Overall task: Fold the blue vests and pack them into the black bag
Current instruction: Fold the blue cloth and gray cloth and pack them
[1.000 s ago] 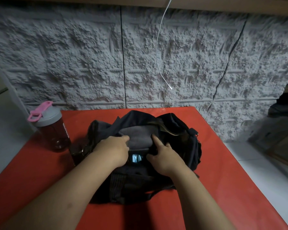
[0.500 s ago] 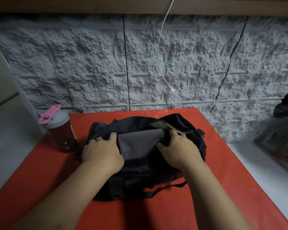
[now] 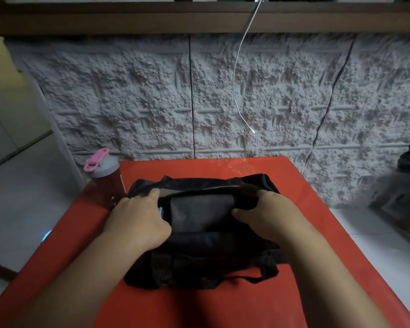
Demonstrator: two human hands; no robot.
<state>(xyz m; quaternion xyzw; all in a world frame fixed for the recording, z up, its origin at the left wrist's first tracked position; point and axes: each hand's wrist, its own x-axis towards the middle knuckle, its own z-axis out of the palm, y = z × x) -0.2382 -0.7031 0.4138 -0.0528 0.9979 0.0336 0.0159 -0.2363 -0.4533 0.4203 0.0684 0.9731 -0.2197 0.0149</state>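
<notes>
shaker bottle (image 3: 105, 172): pink-lidded, set at the table's far left corner, just beside the bag, out of the way. left hand (image 3: 137, 221): fingers curled, gripping the bag's left rim. black bag (image 3: 200, 233): laid mid red table (image 3: 294, 268), mouth nearly drawn shut; vests judged packed, only a blue sliver (image 3: 161, 211) seen. right hand (image 3: 270, 217): fingers curled over the right rim. next judged: zipping. white cable (image 3: 237, 74): hung clear behind.

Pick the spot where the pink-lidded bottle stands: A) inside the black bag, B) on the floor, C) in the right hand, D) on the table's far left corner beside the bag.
D: the bottle stands upright on the red table, just left of the black bag.
</notes>
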